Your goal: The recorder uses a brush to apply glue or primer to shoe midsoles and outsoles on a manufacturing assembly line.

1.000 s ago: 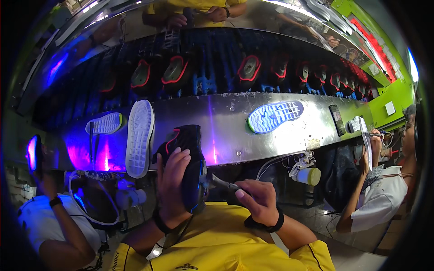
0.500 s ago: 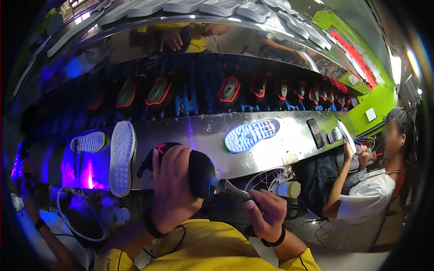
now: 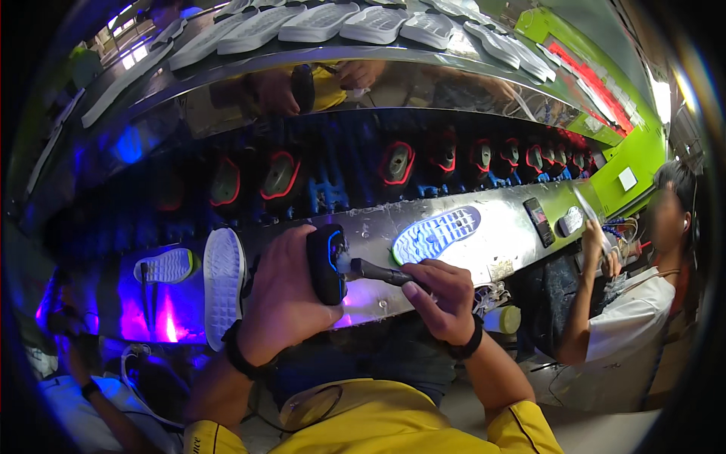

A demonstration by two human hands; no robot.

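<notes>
My left hand (image 3: 286,299) grips a black shoe (image 3: 327,261) with a blue-edged heel, held upright in front of my chest. My right hand (image 3: 441,295) holds a dark brush handle (image 3: 376,272) whose tip touches the right side of the shoe. Just left of my left hand a white shoe sole (image 3: 223,281) stands on edge on the shiny metal bench (image 3: 499,246). A second sole with a blue-lit tread (image 3: 437,233) lies flat on the bench beyond my right hand.
A conveyor behind the bench carries several dark shoes with red rims (image 3: 397,163). White soles (image 3: 363,23) line a shelf above. A person in a white shirt (image 3: 628,325) sits at my right. Another person's arm (image 3: 91,393) is at lower left. A phone (image 3: 538,221) lies on the bench.
My view has swung down and right. The shoe in my left hand has turned so its heel faces me, and the brush now meets its side.
</notes>
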